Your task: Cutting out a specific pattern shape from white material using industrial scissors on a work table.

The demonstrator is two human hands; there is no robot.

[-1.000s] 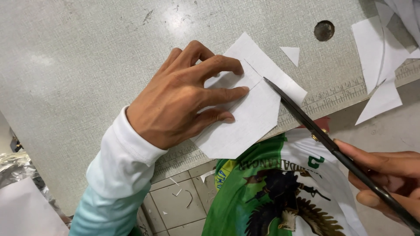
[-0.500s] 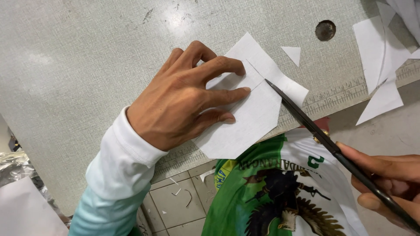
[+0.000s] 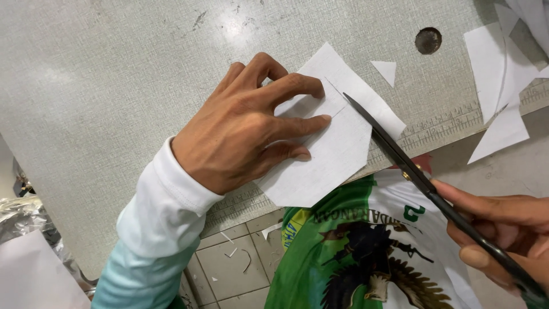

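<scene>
The left hand [image 3: 243, 129] is pressing flat, fingers spread, on a white angular paper sheet [image 3: 329, 151]. The right hand [image 3: 503, 229], at four o'clock, is gripping black scissors [image 3: 412, 171] touching the sheet's edge. A speckled grey desk [image 3: 114, 74] is lying beneath, tiled floor [image 3: 229, 269] below.

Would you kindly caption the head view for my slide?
Left hand pins white fabric piece on table; right hand holds scissors against its edge.
</scene>
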